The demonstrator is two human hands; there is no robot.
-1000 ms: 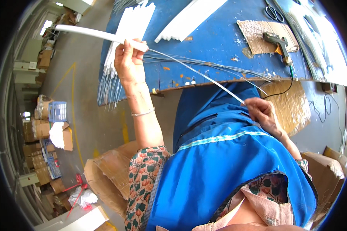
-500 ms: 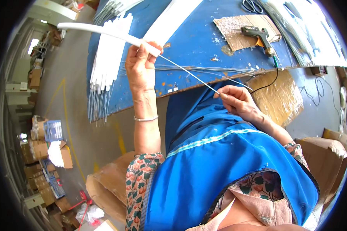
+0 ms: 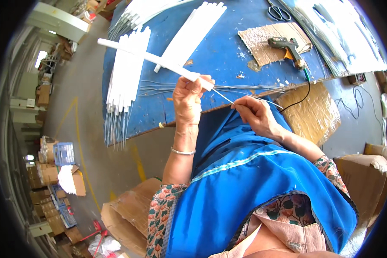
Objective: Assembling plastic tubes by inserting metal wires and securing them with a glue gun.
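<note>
While L hand (image 3: 188, 99) grips white tube (image 3: 152, 59), R hand (image 3: 254, 114) pinches wire (image 3: 222, 96) over blue table (image 3: 228, 51); concrete floor (image 3: 73, 112).

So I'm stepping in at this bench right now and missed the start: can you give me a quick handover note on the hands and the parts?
Left hand: gripping a white strip by its near end, held above the blue table.
Right hand: pinching a thin wire whose tip meets the strip's end.
Done: finished-looking strips with wires lie at the table's left.
Left: loose wires along the near edge, bare strips further back; glue gun on cardboard.
</note>
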